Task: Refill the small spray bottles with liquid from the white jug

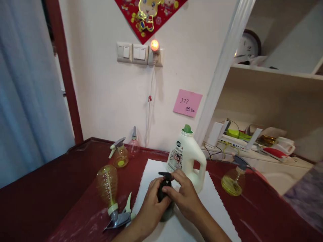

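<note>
A small dark spray bottle [167, 212] with a black pump head [165, 175] stands upright on a white sheet [186, 225]. My left hand [154, 201] is wrapped round its upper body from the left. With the thumb and fingers of my right hand [185, 192] I grip the bottle's neck, just under the head; the fingers cover part of it. Right behind my hands stands a large cream jug [185, 151] with a side handle and a green piece in its open mouth.
An amber spray bottle [108, 185] lies on the red table at left. Behind it stand a yellowish sprayer [121, 156] and a pink sprayer [134, 145]. At right is a clear sprayer [233, 181] with yellow liquid. A white cord [150, 114] hangs down the wall.
</note>
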Motion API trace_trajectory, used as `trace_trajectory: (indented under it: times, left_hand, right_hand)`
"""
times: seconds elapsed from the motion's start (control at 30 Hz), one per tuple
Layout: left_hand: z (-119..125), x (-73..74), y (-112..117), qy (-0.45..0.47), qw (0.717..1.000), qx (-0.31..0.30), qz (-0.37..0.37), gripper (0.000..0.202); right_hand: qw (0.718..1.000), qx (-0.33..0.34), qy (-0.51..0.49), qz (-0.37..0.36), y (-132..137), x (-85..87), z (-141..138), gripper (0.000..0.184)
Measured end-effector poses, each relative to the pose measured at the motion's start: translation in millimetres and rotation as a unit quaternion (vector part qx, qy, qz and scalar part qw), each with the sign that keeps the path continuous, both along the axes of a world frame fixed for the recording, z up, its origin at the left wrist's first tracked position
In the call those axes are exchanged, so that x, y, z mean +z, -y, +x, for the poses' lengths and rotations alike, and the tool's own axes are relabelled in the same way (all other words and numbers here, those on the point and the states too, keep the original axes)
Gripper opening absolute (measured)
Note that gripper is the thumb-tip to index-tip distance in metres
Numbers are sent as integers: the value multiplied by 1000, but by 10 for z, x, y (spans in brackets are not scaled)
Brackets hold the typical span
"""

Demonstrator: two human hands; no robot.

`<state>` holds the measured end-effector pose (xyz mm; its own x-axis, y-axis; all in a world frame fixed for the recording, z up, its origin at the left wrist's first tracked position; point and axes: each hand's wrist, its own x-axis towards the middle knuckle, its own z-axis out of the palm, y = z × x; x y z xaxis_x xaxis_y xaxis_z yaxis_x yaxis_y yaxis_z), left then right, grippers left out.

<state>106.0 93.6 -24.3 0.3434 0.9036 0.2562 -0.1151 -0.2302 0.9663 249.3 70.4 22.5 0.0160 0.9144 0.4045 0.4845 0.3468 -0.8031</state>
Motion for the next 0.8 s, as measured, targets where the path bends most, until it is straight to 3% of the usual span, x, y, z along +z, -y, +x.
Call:
trace_trajectory:
  times: [0.1, 0.27, 0.5, 0.6, 0.8]
  left_hand:
    - [9, -1, 36, 1, 1000, 13, -12, 40]
    - [-3, 11, 64, -4, 999, 1, -32, 47]
    - [-8, 55, 89, -19, 999, 3, -33, 45]
    - [-4, 38, 101, -12, 999, 7, -37, 48]
    - [6, -16, 74, 14, 1000, -12, -21, 44]
  right_hand:
    - [1000, -21, -2, -1, 14, -56, -27, 16]
    - [995, 28, -71, -65, 86, -113, 20, 59]
    - [991, -101, -87, -21, 12, -260, -80, 55]
    - [991, -76, -102, -31, 34, -341, -92, 63]
    - [967, -35, -251, -38, 56, -426, -128, 70]
